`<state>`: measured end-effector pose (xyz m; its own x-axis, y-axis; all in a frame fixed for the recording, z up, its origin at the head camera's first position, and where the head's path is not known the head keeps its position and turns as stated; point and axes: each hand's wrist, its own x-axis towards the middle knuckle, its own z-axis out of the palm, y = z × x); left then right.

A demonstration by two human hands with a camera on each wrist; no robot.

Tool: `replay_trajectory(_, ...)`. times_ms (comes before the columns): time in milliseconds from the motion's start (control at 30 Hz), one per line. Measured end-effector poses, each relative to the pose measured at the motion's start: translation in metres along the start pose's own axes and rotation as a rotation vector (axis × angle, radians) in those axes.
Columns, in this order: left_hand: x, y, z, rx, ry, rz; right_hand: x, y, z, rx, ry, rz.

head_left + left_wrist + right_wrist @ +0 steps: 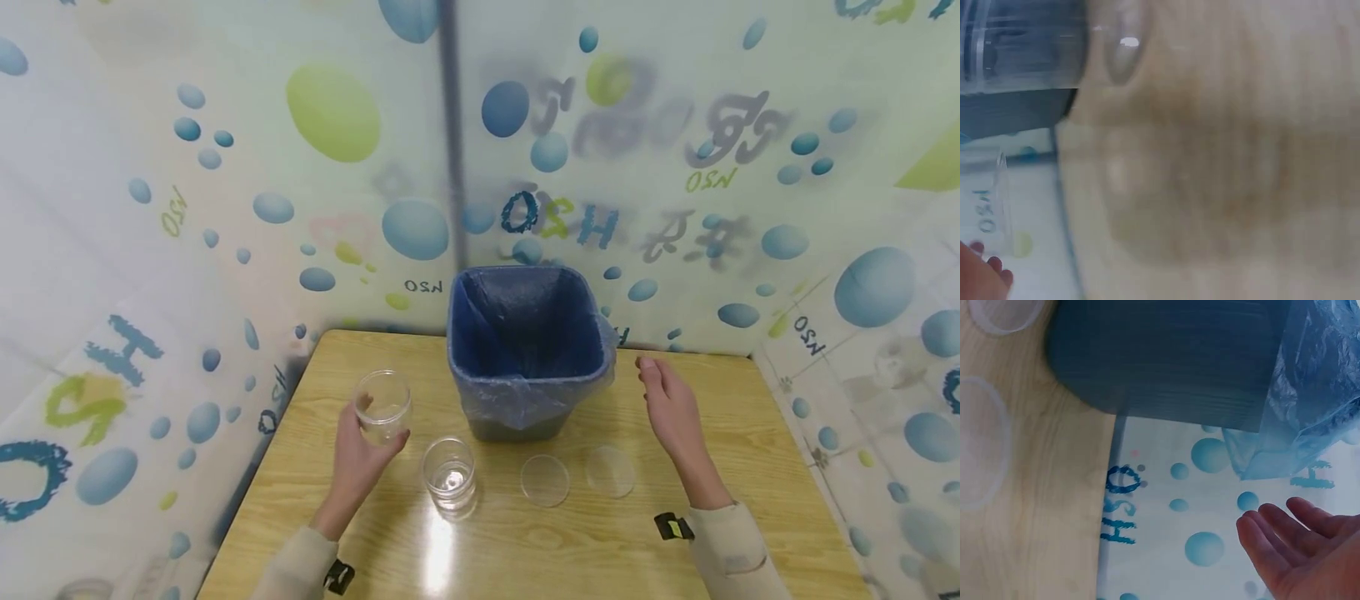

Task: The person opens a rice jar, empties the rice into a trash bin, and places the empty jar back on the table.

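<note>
My left hand (360, 454) grips a clear cup (384, 408) above the left part of the table, thumb on the near side. The left wrist view shows part of that cup (982, 206) beside the fingertips (994, 262). Close to its right stands a second clear cup (450, 475), upright on the table. My right hand (671, 408) hovers right of the blue trash bin (517, 408), its fingers loosely bent and holding nothing. In the right wrist view, the right hand (1310, 550) is apart from the bin's thin plastic liner (1310, 394).
Two clear round lids (545, 481) (610, 472) lie flat in front of the bin. The wooden table (600, 550) meets a patterned wall covering (337, 250) at the back. Light glares off the tabletop near the second cup.
</note>
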<state>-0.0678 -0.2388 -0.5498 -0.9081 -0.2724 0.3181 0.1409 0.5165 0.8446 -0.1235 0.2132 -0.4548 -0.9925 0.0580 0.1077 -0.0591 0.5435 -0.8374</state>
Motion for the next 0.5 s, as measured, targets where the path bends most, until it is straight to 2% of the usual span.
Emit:
replay_trajectory(133, -0.011, -0.017, 0.000, 0.046, -0.062, -0.079, -0.005, 0.009, -0.004, -0.012, -0.018, 0.024)
replay_trajectory(233, -0.022, -0.027, 0.003, 0.078, -0.103, -0.111, -0.009, 0.016, -0.008, -0.032, -0.025, 0.035)
replay_trajectory(367, -0.035, -0.037, 0.010, 0.090, -0.116, -0.124, -0.013, 0.024, -0.012, -0.064, -0.026, 0.047)
replay_trajectory(500, -0.041, -0.042, 0.013, 0.063, -0.123, -0.149, -0.017, 0.029, -0.015, -0.084, -0.031, 0.059)
